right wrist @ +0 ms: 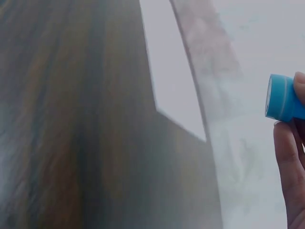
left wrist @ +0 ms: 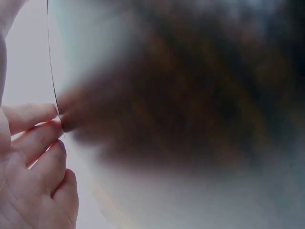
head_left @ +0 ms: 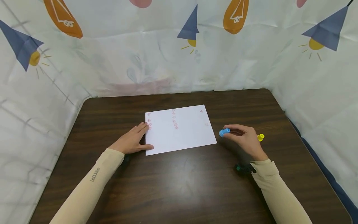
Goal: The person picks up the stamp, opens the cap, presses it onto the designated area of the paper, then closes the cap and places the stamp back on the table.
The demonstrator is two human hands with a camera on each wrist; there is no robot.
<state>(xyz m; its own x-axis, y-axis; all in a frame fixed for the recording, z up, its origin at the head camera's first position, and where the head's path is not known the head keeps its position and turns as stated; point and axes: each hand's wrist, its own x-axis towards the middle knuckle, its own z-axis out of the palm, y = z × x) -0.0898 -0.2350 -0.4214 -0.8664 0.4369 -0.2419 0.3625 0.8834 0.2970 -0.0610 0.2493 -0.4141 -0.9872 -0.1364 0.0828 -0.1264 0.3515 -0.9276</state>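
Observation:
A white sheet of paper [head_left: 187,137] lies on the dark wooden table, with small red stamped marks in columns at its left, middle and right. My left hand [head_left: 132,139] rests on its left edge, fingers extended and thumb near the lower corner. Just off the sheet's right side, my right hand [head_left: 246,140] pinches a small blue stamp [head_left: 224,132] between thumb and fingers. In the right wrist view the stamp's wide round end [right wrist: 281,98] points away from the fingertips. The left wrist view is mostly blurred, showing the left fingers [left wrist: 38,167].
A yellow stamp [head_left: 261,137] stands on the table just right of the right hand, partly hidden by it. Around the table [head_left: 179,193] hangs a white patterned curtain [head_left: 126,56] at the back and sides. A dark device [head_left: 244,169] sits at the right wrist.

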